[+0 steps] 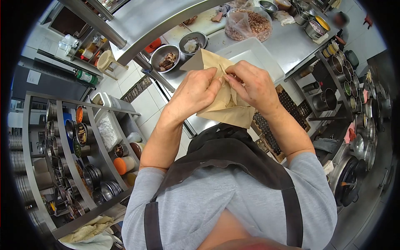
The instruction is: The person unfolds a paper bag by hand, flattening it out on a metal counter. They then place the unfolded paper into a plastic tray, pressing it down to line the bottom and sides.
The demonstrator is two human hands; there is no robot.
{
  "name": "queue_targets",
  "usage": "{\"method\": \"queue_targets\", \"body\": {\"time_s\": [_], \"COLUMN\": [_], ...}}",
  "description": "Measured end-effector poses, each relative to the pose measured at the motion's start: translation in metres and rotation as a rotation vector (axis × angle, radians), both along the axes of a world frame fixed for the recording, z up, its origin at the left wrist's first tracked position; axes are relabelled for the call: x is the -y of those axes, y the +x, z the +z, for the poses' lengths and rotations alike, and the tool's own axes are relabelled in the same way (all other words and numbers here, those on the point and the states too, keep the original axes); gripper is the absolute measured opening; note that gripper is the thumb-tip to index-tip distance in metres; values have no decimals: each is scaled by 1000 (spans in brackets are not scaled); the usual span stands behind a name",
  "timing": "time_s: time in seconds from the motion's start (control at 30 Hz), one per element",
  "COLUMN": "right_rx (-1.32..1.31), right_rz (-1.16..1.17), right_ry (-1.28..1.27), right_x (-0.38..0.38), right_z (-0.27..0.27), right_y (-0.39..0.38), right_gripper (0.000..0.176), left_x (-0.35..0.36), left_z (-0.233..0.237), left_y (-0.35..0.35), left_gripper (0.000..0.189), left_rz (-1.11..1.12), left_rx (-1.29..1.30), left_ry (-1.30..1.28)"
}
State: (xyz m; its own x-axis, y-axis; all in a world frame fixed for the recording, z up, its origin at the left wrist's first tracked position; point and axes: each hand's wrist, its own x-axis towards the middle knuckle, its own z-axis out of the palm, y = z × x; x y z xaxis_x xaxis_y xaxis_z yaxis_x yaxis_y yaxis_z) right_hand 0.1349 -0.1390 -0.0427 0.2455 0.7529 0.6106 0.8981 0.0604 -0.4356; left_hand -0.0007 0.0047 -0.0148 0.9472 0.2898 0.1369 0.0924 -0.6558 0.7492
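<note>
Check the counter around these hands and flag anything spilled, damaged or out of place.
Nothing stands out. The brown paper held in the left hand and right hand is creased, which fits handling; the two metal bowls look upright, and no clear spill shows.

Creased brown paper and the bare right hand partly hide the white rectangular plastic tray at one o'clock; at two o'clock, a dark-clothed person's head is blurred.
</note>
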Motion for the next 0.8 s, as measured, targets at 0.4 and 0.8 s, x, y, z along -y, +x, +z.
{"method": "queue_targets", "body": {"time_s": [0.4, 0.8], "right_rx": [-795, -817], "right_rz": [187, 185], "right_ry": [-112, -129], "right_x": [7, 6], "right_z": [-8, -8], "right_y": [15, 25], "right_gripper": [12, 16], "left_x": [-11, -18], "left_z": [-9, -7], "left_y": [-4, 0], "left_gripper": [23, 22], "left_rz": [-78, -180], "left_rx": [-13, -36], "left_ry": [-175, -171]}}
